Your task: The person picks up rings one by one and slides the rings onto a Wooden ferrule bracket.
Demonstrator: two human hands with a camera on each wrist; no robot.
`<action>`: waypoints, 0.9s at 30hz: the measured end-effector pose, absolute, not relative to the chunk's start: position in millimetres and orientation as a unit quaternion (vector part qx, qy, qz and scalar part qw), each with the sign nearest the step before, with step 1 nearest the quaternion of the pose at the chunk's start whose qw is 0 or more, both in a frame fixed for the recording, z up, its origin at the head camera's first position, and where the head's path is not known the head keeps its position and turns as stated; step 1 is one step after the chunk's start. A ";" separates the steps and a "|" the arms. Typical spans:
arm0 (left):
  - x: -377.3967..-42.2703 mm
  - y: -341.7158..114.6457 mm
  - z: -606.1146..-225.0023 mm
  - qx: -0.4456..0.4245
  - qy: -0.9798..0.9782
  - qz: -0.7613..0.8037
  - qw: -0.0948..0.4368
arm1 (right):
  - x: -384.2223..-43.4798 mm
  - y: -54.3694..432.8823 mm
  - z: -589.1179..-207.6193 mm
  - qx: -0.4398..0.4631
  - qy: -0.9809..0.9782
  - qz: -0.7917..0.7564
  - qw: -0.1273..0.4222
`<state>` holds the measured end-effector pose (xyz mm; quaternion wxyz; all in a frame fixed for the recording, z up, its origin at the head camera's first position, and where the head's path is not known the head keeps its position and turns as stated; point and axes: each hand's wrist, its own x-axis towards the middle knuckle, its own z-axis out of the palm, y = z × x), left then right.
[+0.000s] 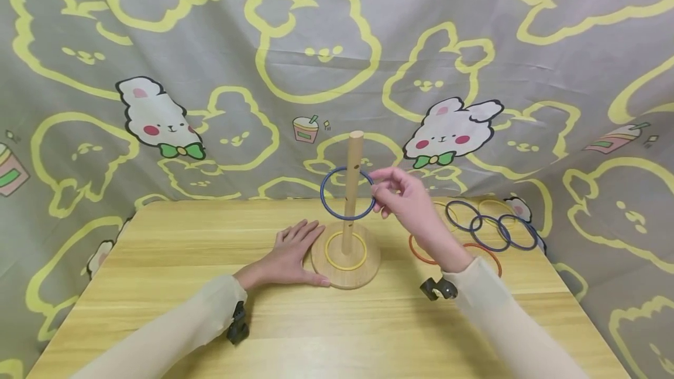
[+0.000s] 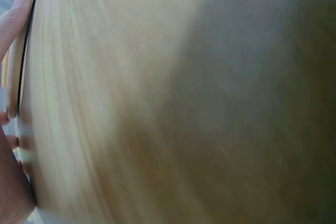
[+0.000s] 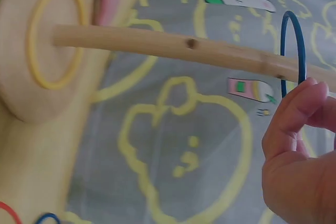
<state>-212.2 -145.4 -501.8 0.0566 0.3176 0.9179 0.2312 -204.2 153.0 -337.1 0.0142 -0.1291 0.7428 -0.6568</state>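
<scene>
A round wooden base [image 1: 371, 268] with an upright wooden peg [image 1: 354, 157] stands at mid-table. My left hand [image 1: 286, 259] lies at the base's left side, fingers fairly straight and spread, the thumb along its front edge. In the left wrist view, a thumb [image 2: 16, 17] shows against the rim. Between thumb and fingertips my right hand [image 1: 405, 197] pinches a blue ring [image 1: 322, 195]. That ring encircles the upper part of the peg, as the right wrist view shows too. Lower down, a yellow ring [image 1: 346, 269] lies flat on the base around the peg's foot.
To the right, several blue rings [image 1: 447, 215] overlap near the back edge, with yellow rings [image 1: 495, 202] among them. Two red rings [image 1: 497, 262] lie nearer, partly behind my right forearm. A patterned grey curtain [image 1: 221, 63] hangs behind the wooden table [image 1: 316, 338].
</scene>
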 end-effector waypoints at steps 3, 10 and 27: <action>-212.8 -145.3 -502.0 0.318 0.919 0.228 0.053 | -204.3 152.6 -352.2 -0.116 0.746 -0.655 0.031; -212.4 -145.4 -501.7 0.319 0.916 0.237 0.055 | -207.0 151.6 -379.6 -0.104 0.745 -0.657 0.050; -213.0 -144.9 -502.6 0.312 0.915 0.249 0.057 | -209.0 152.5 -447.8 -0.070 0.780 -0.611 0.117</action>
